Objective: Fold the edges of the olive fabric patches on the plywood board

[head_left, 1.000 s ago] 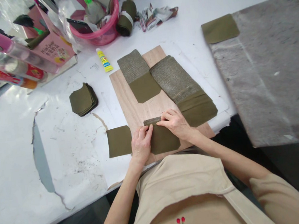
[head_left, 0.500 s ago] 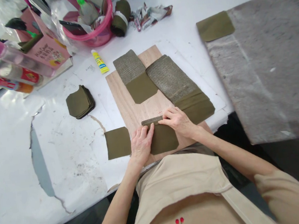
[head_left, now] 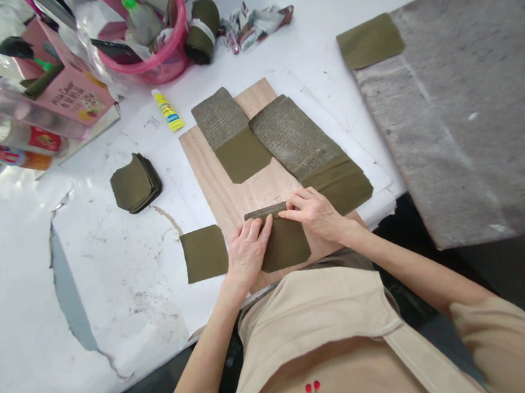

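Note:
An olive leather-like piece (head_left: 286,244) lies on a wooden board in front of me, its far edge turned over to show a narrow grey textured strip (head_left: 264,211). My left hand (head_left: 247,248) rests on its left side, fingers stretched out flat and thumb at the folded edge. At the right end of that fold, my right hand (head_left: 310,212) pinches the edge between thumb and curled fingers. Another olive piece (head_left: 205,254) lies just left of my left hand. Beyond my hands, a grey-backed piece (head_left: 244,154) and a fanned stack of such pieces (head_left: 304,142) lie on the board.
The wooden board (head_left: 200,165) sits on a white-covered table (head_left: 124,267) with a torn patch. Around it are a small olive stack (head_left: 133,184), a yellow glue tube (head_left: 168,111), a pink basket (head_left: 155,70), an olive roll (head_left: 202,31) and a grey slab (head_left: 464,106) at right.
The whole view has shifted slightly, so things sit a little further left. Both hands stay at the folded edge with almost no visible movement.

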Demonstrator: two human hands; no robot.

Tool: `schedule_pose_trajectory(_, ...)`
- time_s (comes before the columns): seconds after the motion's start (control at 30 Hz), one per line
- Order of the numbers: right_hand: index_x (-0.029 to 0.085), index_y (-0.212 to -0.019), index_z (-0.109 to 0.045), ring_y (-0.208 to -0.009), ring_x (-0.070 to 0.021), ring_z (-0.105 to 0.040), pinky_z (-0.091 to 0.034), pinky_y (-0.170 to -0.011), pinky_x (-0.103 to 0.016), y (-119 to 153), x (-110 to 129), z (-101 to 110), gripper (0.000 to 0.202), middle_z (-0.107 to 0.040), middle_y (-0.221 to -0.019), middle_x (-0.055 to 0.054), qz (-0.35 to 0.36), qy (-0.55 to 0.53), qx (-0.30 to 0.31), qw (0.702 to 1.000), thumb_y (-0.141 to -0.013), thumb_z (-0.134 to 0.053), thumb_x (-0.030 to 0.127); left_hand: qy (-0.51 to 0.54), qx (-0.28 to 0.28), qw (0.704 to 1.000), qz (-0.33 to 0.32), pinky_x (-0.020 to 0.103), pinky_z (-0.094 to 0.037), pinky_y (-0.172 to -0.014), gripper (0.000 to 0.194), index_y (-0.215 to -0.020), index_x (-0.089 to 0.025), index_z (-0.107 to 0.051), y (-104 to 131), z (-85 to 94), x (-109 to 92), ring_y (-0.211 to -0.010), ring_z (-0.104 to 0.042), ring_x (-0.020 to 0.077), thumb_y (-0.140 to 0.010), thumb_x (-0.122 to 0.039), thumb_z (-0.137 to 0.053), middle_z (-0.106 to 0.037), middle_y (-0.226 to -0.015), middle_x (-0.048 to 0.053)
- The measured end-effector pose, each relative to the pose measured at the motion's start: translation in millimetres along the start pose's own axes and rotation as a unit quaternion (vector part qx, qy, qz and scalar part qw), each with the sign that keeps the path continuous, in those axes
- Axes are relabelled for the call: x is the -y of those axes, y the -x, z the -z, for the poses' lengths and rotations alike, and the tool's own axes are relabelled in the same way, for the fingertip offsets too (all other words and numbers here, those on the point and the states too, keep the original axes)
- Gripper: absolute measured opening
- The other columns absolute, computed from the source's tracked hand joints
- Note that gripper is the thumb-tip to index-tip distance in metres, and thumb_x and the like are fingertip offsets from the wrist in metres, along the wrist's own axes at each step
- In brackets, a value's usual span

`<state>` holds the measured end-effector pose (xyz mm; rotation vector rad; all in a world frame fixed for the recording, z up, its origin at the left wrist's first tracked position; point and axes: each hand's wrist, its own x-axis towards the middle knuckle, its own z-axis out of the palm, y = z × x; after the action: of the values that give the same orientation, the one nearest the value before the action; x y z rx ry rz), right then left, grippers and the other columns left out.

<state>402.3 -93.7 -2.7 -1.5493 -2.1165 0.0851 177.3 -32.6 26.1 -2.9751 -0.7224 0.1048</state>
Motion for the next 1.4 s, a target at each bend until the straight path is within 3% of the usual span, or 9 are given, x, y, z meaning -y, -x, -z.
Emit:
schedule_pose_trajectory(0.23, 0.024, -0.103, -0.072, -0.089, -0.0179, -0.047, -0.033, -0.079, -0.033, 0.6, 4.3, 1.1, 0.022, -0.062, -0.086, -0.004, -0.018, 0.006, -0.007, 1.000, -0.097, -0.051, 0.022, -0.010, 0.014, 1.000, -0.002, 0.039, -0.046, -0.089, 0.050, -0.146, -0.019, -0.038, -5.3, 1.1, -4.7, -0.109, -0.054, 0.0253, -0.096, -0.016, -0.044, -0.058, -0.111, 0.012)
schedule_pose_trajectory(0.4, 0.023, -0.103, -0.071, -0.091, -0.0181, -0.048, -0.034, -0.080, -0.033, 6.4, -5.2, 5.5, 0.019, -0.064, -0.090, -0.003, -0.019, 0.000, -0.009, 1.000, -0.095, -0.055, 0.022, 0.002, -0.011, 1.000, -0.017, 0.039, -0.043, -0.096, 0.048, -0.144, -0.016, -0.039, -9.8, -2.3, -6.5, -0.117, -0.050, 0.0247, -0.096, -0.012, -0.042, -0.056, -0.121, 0.013)
schedule_pose_trajectory(0.97, 0.022, -0.100, -0.071, -0.091, -0.0189, -0.050, -0.033, -0.080, -0.034, 12.3, -8.2, 15.6, 0.017, -0.067, -0.089, -0.004, -0.076, -0.034, -0.008, 0.997, -0.095, -0.056, 0.029, 0.005, 0.005, 1.000, -0.019, 0.037, -0.043, -0.089, 0.049, -0.142, -0.018, -0.043, -17.8, 5.7, -8.5, -0.108, -0.054, 0.0233, -0.094, -0.008, -0.042, -0.059, -0.117, 0.012)
schedule_pose_trajectory(1.4, 0.023, -0.099, -0.071, -0.092, -0.0185, -0.050, -0.034, -0.083, -0.034, 8.8, -7.2, 10.5, 0.016, -0.066, -0.090, -0.003, -0.033, -0.003, -0.003, 0.999, -0.095, -0.056, 0.026, 0.001, 0.040, 0.999, -0.023, 0.037, -0.044, -0.088, 0.053, -0.147, -0.020, -0.035, -21.7, 10.5, -8.6, -0.108, -0.053, 0.0231, -0.095, -0.011, -0.043, -0.057, -0.117, 0.011)
